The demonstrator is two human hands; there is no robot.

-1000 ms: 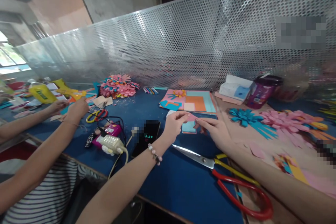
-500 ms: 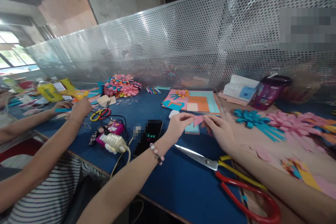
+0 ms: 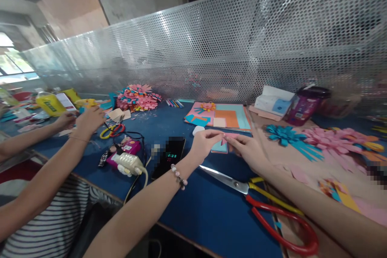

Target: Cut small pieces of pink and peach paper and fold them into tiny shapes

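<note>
Paper (image 3: 231,134), a small pink piece, sits right at the meeting point of two hands, just above the desk (image 3: 193,205)! Left hand (image 3: 204,145) has its thumb and fingers pinched on one end, a beaded bracelet (image 3: 179,177) around the wrist; right hand (image 3: 246,150) pinches the other end, and the fingers hide part of the sheet. Just under it lies a light-blue paper pad (image 3: 219,147), partly covered. Nearer the body, big scissors (image 3: 238,186) rest with red and yellow handles beneath the right forearm, blades pointing toward the left wrist. Over to the right, a teal paper flower (image 3: 282,135) lies beside a pink paper flower (image 3: 323,140); off to the left, a dark phone (image 3: 171,157) lies beside the left forearm.
</note>
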